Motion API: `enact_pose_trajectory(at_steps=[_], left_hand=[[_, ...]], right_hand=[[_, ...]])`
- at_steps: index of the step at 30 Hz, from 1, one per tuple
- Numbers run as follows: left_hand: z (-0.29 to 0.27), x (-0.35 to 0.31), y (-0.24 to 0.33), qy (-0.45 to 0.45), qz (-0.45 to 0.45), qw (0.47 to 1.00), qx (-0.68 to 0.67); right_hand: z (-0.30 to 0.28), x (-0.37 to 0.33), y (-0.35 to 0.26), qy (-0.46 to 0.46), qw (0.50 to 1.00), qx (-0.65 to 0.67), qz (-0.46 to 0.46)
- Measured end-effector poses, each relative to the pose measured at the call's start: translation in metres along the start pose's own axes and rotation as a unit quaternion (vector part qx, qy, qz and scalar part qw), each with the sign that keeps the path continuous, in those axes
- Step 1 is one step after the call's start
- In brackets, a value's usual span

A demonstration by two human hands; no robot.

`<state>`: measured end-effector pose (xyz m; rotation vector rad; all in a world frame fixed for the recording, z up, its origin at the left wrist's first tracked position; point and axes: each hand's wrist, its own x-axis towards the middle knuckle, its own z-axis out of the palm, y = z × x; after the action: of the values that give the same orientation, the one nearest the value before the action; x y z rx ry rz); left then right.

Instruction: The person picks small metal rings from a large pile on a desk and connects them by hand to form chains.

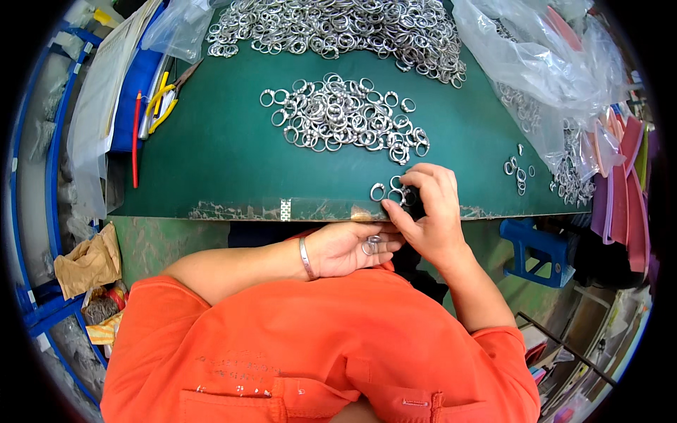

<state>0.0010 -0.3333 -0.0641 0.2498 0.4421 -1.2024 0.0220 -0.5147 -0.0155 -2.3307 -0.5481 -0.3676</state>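
Note:
My left hand (pixel 342 248) is palm up just below the table's front edge, with a few silver-coloured metal rings (pixel 369 245) lying in its cupped fingers. My right hand (pixel 435 215) reaches over that edge from the right. Its thumb and fingers are curled around a small cluster of metal rings (pixel 395 194) on the table, and the fingers partly hide them. One loose ring (pixel 378 192) lies just left of that cluster. Farther in, at the middle of the table, sits a loose pile of similar rings (pixel 338 116).
A much larger ring heap (pixel 338 25) covers the far side of the green table (pixel 211 141). Yellow-handled pliers (pixel 162 109) and a red pencil (pixel 136 141) lie left. Clear plastic bags (pixel 550 77) and more rings (pixel 571 173) are at right. A blue stool (pixel 537 252) stands below.

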Motion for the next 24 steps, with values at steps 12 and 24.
enact_pose_trajectory(at_steps=[12,24], left_hand=[[-0.020,0.026,0.004,-0.030,-0.019,0.995,-0.088],[-0.020,0.027,0.007,-0.080,-0.025,0.989,-0.121]], right_hand=[[0.017,0.013,-0.008,0.051,0.995,-0.081,0.034],[0.015,0.021,-0.010,0.006,0.995,-0.091,0.031]])
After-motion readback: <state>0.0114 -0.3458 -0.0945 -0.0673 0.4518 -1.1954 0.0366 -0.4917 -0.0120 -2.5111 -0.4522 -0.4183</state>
